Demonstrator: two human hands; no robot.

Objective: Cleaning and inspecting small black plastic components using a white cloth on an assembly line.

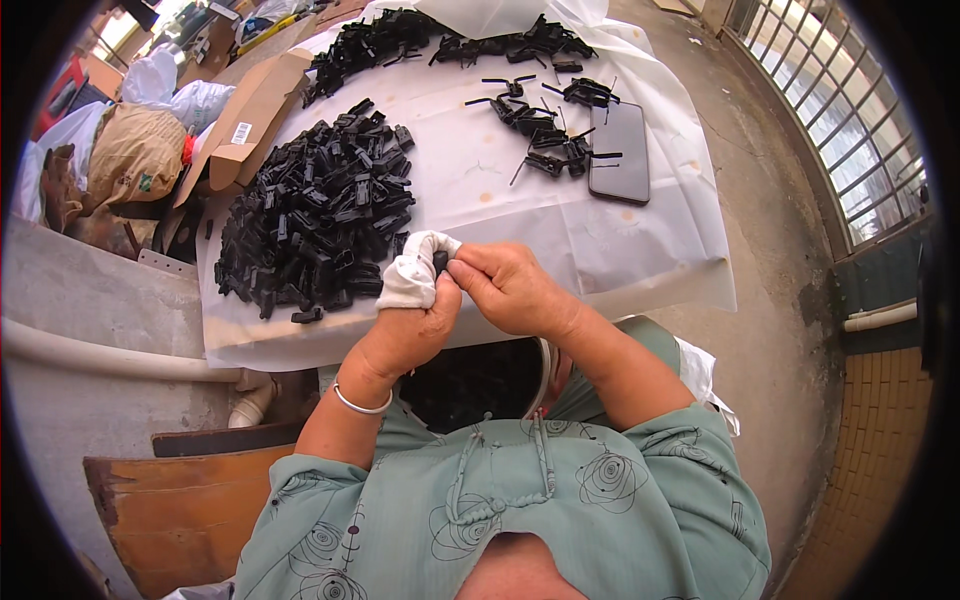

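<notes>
Over the near edge of the white-covered table [660, 230], my two hands meet around a small black plastic part [440, 261]. My left hand [415, 325], its fingers wrapped in a white cloth or partial glove [405, 282], is closed on the part. Thumb and fingers of my right hand [515, 290] pinch at the same part from the right; its far end is hidden by them. Just beyond my left hand lies a large heap of similar black plastic parts [320, 200]. Below my hands, at my lap, sits a round container [546, 385] with a pale rim and a dark inside.
Black pieces with thin strips [545, 130] lie at the right beside a dark phone-like slab [620, 155]. More black parts [370, 50] line the far edge. An open cardboard box [245, 125] and bags [135, 150] stand left. A barred window [850, 110] is at right.
</notes>
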